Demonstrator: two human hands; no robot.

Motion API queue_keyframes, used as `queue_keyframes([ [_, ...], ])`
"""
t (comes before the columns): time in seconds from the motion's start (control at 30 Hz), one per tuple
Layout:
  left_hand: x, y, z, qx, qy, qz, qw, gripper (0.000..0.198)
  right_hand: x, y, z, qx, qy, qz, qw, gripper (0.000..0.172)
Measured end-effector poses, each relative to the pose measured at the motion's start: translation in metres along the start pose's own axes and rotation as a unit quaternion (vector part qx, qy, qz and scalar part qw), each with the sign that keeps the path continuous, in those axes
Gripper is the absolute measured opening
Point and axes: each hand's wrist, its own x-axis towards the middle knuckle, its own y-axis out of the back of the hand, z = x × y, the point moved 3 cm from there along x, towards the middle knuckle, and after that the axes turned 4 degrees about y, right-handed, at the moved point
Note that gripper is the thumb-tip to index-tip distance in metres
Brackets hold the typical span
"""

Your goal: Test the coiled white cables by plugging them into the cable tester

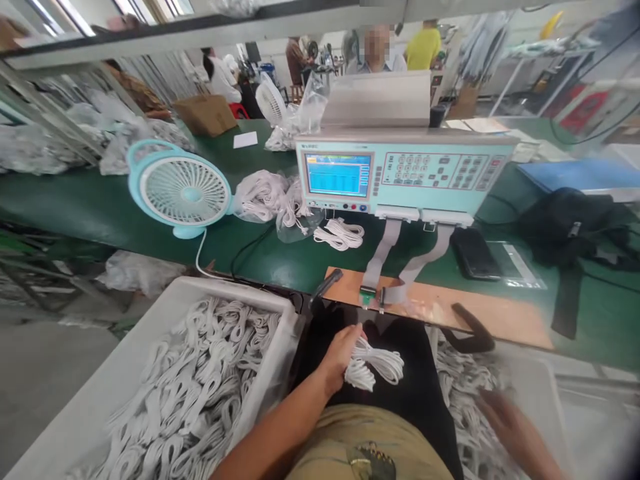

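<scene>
My left hand (339,357) is closed around a coiled bundle of white cables (376,365), held over my lap just below the table edge. My right hand (507,420) is blurred and reaches down into a white bin (537,383) of white cable bundles at my right; I cannot tell whether its fingers grip anything. A larger white bin (125,373) at my left is full of several coiled white cables. In front of me a wooden board (500,320) carries a small green connector (367,297) joined by grey ribbon cables to a light-blue tester (400,173).
A light-blue desk fan (181,190) stands on the green table (75,207) at the left. Bagged and loose white cables (280,200) lie beside the tester. A black phone (474,253) and a black bag (570,220) rest to the right. Other people work at the back.
</scene>
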Motion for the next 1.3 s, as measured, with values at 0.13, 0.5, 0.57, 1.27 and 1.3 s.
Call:
queue_keyframes([
  [0.13, -0.005, -0.008, -0.001, -0.036, -0.015, 0.002, 0.999, 0.043, -0.024, -0.091, -0.033, -0.019, 0.096, -0.23, 0.968, 0.035],
  [0.5, -0.032, 0.012, 0.028, 0.316, -0.203, -0.038, 0.926, 0.029, -0.046, -0.157, -0.108, -0.102, 0.41, -0.321, 0.848, 0.015],
  [0.57, -0.039, 0.014, 0.036, 0.386, -0.245, -0.053, 0.888, 0.031, -0.047, -0.157, -0.108, -0.117, 0.417, -0.357, 0.828, 0.016],
  [1.27, -0.02, 0.011, 0.039, 0.235, -0.175, -0.051, 0.955, 0.01, -0.046, -0.16, -0.102, -0.096, 0.405, -0.354, 0.838, 0.039],
  [1.3, -0.017, 0.009, 0.04, 0.202, -0.164, -0.052, 0.964, 0.012, -0.05, -0.163, -0.107, -0.111, 0.428, -0.369, 0.817, 0.041],
])
